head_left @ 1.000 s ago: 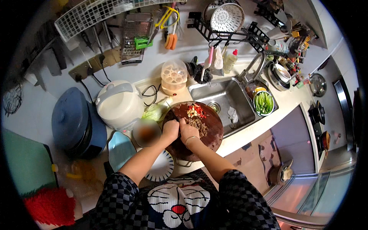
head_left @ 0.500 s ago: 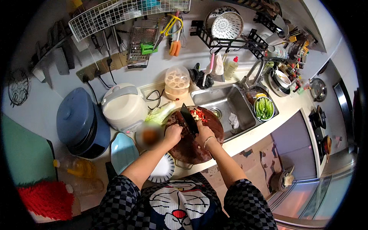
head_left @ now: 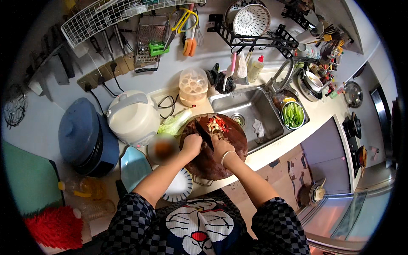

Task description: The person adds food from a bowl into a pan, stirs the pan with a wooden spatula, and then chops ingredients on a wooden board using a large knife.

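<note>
A round, dark brown wooden chopping board [head_left: 235, 146] lies on the counter in front of me. My right hand [head_left: 222, 148] grips the handle of a dark-bladed cleaver [head_left: 205, 133], whose blade points away and to the left over the board. Chopped red and pale pieces [head_left: 217, 124] are heaped on the board's far part, just beyond my right hand. My left hand [head_left: 192, 145] is closed in a fist over the board's left side, near the blade; whatever is inside its fingers is hidden. Pale green lettuce leaves [head_left: 175, 123] lie at the board's far left edge.
A steel sink [head_left: 255, 112] is right of the board, with a bowl of cut green vegetables [head_left: 293, 115] at its right end. To the left are a rice cooker [head_left: 134, 119], a blurred bowl [head_left: 163, 149], a light blue dish [head_left: 135, 168] and a striped plate [head_left: 178, 187].
The cleaver and my right hand have shifted slightly left and nearer, and the blade leans further left. My left hand stays a fist at nearly the same spot. The whole view has shifted a little.
</note>
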